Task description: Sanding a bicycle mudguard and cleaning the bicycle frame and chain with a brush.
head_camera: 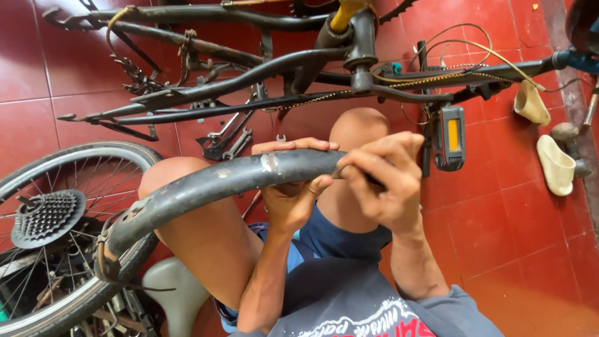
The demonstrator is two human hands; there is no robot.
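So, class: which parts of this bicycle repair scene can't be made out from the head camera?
- Inner tube: its right end is hidden under the right hand.
- Left hand: its palm is hidden behind the tube.
- Wheel: cut off by the left and bottom edges.
- Bicycle frame: cut off by the top edge.
- Wrenches: too small to size.

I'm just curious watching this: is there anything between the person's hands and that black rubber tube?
Nothing visible. The left hand and the right hand both grip the inner tube directly, above the knees.

Bike frame (249, 81) blocks ahead, wheel (56, 237) left; open floor (518, 249) right.
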